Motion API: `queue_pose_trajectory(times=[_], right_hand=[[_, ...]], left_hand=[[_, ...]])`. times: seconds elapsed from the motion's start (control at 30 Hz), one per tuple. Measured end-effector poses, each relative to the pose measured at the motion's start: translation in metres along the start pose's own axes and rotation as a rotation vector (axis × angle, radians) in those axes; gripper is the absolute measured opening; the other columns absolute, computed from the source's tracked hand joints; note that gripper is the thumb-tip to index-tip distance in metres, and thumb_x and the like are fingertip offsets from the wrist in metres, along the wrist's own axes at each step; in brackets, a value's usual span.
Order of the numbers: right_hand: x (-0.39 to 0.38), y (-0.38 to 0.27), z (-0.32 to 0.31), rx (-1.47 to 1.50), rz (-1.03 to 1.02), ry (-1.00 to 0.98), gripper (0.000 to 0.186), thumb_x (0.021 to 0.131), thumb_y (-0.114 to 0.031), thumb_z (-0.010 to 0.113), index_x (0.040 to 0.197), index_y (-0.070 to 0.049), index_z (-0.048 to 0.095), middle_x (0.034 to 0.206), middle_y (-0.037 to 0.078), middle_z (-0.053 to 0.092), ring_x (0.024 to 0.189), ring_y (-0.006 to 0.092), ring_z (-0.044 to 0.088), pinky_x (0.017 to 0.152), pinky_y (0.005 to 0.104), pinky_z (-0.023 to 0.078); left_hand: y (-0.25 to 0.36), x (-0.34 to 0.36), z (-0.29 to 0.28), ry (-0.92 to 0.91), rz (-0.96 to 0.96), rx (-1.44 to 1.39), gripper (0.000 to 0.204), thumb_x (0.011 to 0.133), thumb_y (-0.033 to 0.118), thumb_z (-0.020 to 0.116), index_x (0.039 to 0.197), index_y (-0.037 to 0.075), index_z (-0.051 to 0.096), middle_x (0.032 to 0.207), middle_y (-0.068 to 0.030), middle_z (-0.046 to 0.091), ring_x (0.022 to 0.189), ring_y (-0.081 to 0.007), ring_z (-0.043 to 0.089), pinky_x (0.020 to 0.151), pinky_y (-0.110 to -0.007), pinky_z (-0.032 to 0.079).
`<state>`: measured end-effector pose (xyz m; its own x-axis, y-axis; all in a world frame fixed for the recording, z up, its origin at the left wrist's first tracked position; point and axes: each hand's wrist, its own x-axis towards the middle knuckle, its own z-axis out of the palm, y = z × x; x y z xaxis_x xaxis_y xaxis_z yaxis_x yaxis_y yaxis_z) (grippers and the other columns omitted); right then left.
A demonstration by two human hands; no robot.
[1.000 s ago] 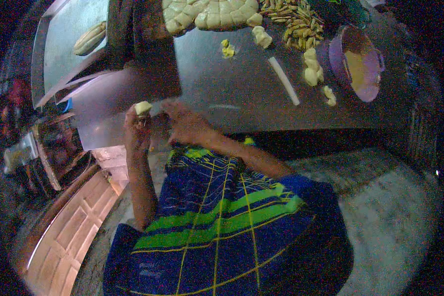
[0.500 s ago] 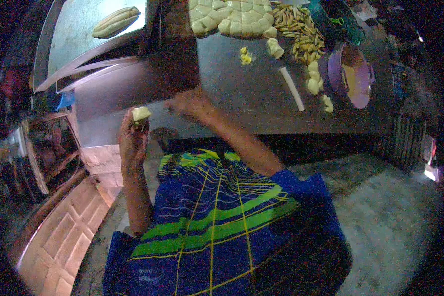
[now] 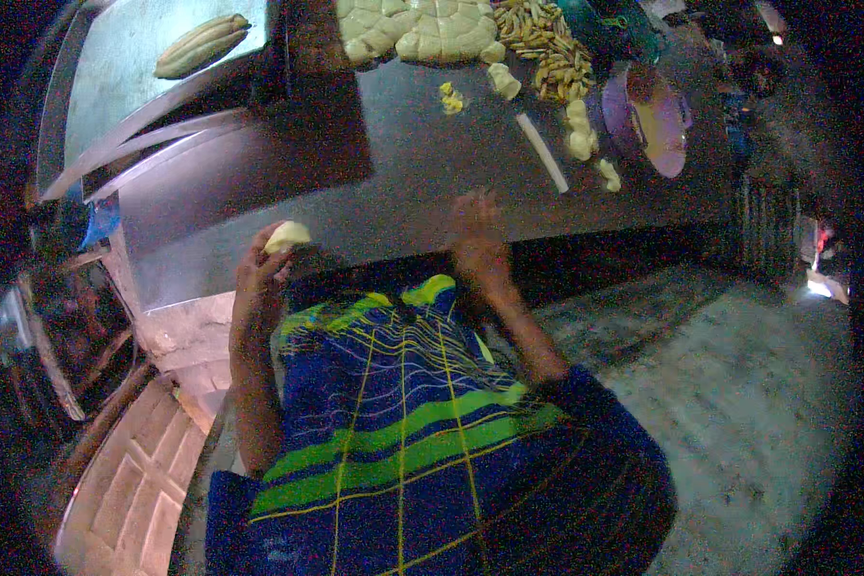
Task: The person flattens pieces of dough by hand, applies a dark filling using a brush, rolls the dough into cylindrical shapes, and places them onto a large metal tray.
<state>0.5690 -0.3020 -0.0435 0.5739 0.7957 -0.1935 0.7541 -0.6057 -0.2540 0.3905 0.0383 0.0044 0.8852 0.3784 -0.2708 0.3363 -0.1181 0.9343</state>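
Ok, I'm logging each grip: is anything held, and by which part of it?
The left grip has a pale dough-like piece by its lower end, top showing. The right grip is blurred; whether it holds anything cannot be told.

Panelled brown door (image 3: 125, 490), grey floor (image 3: 739, 413)
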Motion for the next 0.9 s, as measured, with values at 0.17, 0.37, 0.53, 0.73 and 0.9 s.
queue_pose_trajectory(times=[0.17,0.37,0.53,0.73,0.9], right_hand=[[0.054,-0.022,0.017,-0.094,-0.108,-0.101,0.08,0.096,-0.028,0.062,0.158,-0.004,0.019,0.164,0.024,0.016,0.152,0.0382,0.018,0.123,0.0488,0.02],[0.053,-0.042,0.013,0.207,0.267,0.396,0.067,0.092,-0.011,0.064,0.152,-0.005,0.035,0.157,0.024,0.032,0.144,0.0383,0.034,0.117,0.0441,0.032],[0.034,-0.027,-0.002,0.434,0.41,0.517,0.056,0.09,-0.003,0.065,0.143,-0.006,0.051,0.147,0.019,0.049,0.136,0.0351,0.048,0.112,0.0422,0.04],[0.072,-0.046,-0.008,0.442,-0.04,0.398,0.046,0.086,-0.004,0.068,0.131,-0.01,0.063,0.134,0.009,0.063,0.119,0.0322,0.061,0.102,0.0415,0.05],[0.074,-0.048,-0.009,0.481,0.042,0.493,0.039,0.086,-0.005,0.069,0.125,-0.009,0.066,0.126,0.012,0.065,0.112,0.0322,0.065,0.094,0.041,0.055]], left_hand=[[0.017,0.04,0.052,-0.123,-0.24,-0.702,0.037,0.092,0.014,0.071,0.126,0.007,0.059,0.116,-0.01,0.066,0.103,-0.0205,0.065,0.089,-0.032,0.055],[0.058,0.061,0.109,-0.146,-0.05,-0.399,0.044,0.091,0.02,0.075,0.129,0.007,0.057,0.116,-0.0083,0.066,0.107,-0.0186,0.062,0.091,-0.033,0.052],[-0.029,0.062,0.135,0.273,0.257,0.201,0.049,0.091,0.023,0.073,0.133,0.005,0.056,0.115,-0.0115,0.066,0.107,-0.0256,0.063,0.089,-0.038,0.051],[-0.036,0.062,0.14,0.184,0.314,0.289,0.04,0.091,0.023,0.069,0.126,0.005,0.059,0.104,-0.0182,0.064,0.097,-0.0374,0.063,0.087,-0.046,0.051],[-0.005,0.075,0.147,0.261,0.465,0.171,0.034,0.089,0.015,0.069,0.121,0.005,0.061,0.11,-0.0185,0.061,0.104,-0.0379,0.059,0.091,-0.046,0.049]])
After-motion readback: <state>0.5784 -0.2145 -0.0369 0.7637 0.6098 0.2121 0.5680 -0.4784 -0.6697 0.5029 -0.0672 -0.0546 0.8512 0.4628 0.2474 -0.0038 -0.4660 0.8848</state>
